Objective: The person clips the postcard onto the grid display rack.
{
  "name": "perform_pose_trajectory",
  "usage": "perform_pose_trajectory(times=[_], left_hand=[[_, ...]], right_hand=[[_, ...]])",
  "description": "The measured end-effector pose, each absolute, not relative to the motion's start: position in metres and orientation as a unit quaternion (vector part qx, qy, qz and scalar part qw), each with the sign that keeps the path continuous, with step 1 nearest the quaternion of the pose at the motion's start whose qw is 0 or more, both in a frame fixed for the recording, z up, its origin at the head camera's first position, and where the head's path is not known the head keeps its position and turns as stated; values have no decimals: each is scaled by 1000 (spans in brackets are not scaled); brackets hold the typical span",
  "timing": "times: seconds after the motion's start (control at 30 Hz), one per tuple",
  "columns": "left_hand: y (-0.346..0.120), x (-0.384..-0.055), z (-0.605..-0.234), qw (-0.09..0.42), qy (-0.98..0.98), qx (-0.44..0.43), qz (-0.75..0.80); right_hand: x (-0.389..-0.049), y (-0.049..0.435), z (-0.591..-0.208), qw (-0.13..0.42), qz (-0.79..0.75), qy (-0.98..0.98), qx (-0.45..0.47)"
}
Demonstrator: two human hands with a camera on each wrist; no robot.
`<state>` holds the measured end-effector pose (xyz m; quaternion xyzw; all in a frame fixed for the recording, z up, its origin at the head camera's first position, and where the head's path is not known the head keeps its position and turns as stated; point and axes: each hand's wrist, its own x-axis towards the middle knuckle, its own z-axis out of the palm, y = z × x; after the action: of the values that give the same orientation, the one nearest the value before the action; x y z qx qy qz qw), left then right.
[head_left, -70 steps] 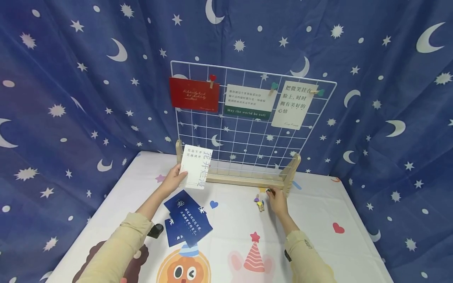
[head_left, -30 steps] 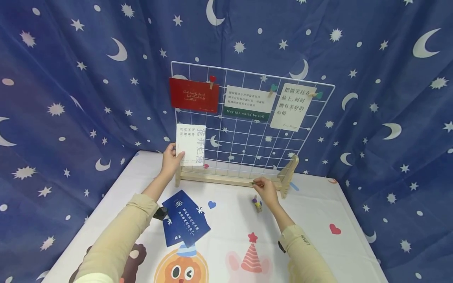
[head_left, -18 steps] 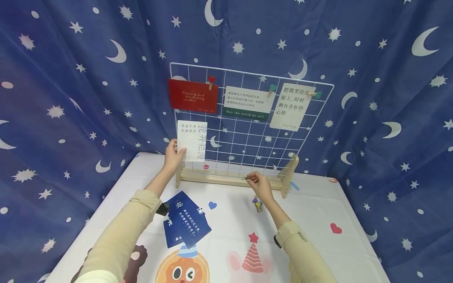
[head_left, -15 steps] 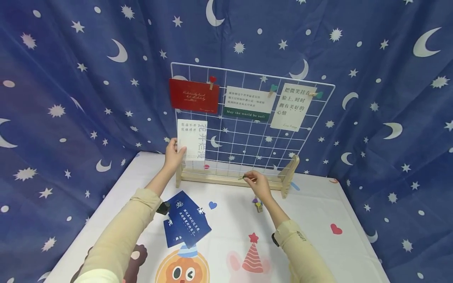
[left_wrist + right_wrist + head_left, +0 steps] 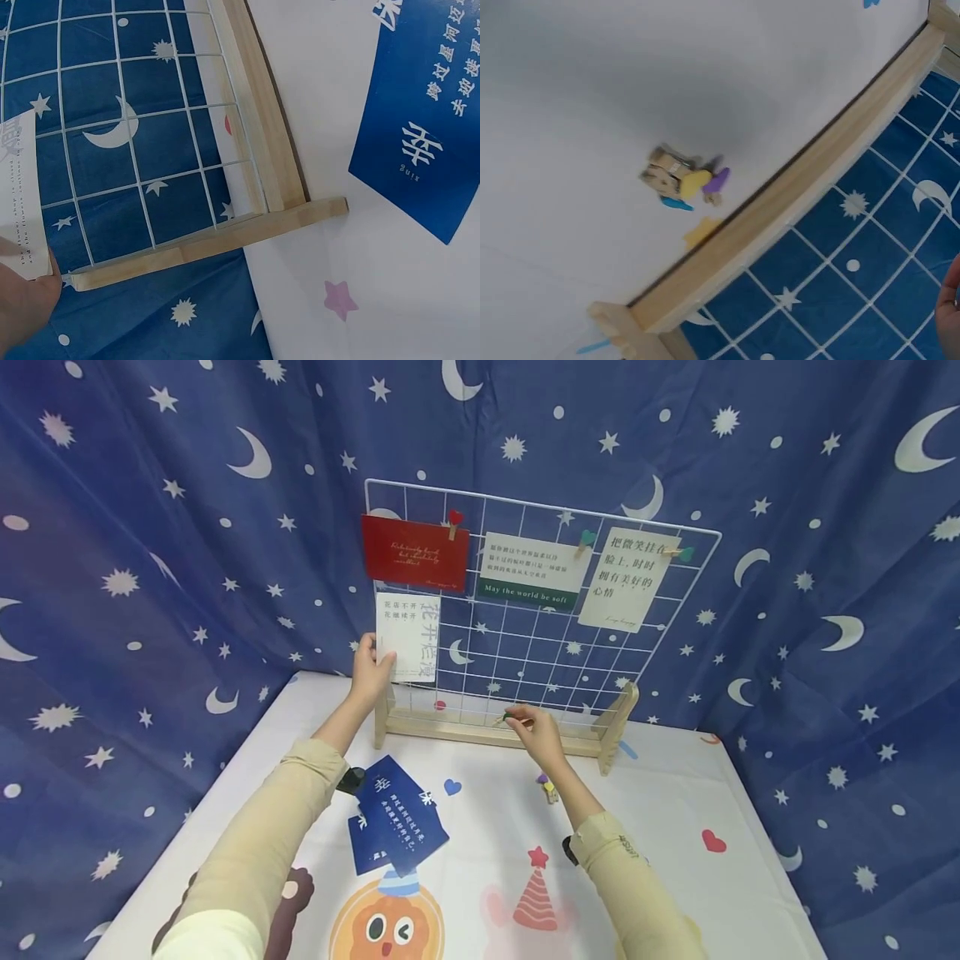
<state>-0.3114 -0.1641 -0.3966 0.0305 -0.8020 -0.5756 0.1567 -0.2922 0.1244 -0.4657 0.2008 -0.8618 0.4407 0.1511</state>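
Note:
My left hand (image 5: 369, 675) pinches a white postcard (image 5: 405, 639) by its left edge, upright at the left side of the white wire grid, just below a red card (image 5: 416, 553). In the left wrist view, the postcard's corner (image 5: 16, 202) shows by the thumb. Between the fingertips of my right hand (image 5: 542, 739) is a small wooden clothespin (image 5: 507, 717) with a green end, in front of the grid's wooden base (image 5: 465, 729). Only part of that hand (image 5: 951, 315) shows in the right wrist view; its clothespin is out of that view.
A white-and-green card (image 5: 534, 570) and a cream card (image 5: 628, 578) hang clipped on the grid's upper part. Dark blue cards (image 5: 401, 822) overlap on the table at front left. Several heart clothespins (image 5: 694, 182) lie in a pile before the base.
My left hand has raised the postcard from above the table to the grid, under the red card. My right hand has moved left and up from beside the clothespin pile, carrying the clothespin.

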Motion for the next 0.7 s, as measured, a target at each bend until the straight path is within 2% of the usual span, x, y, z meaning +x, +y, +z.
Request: perform_pose_trajectory(times=[0.37,0.7], left_hand=[[-164,-317,-400,148,-799,47,-581],[-160,-319,-391,149,-802,37,-578]], right_hand=[[-304,95,-432,185,488,-830,200],[-321,66,-391,220,468,-830,211]])
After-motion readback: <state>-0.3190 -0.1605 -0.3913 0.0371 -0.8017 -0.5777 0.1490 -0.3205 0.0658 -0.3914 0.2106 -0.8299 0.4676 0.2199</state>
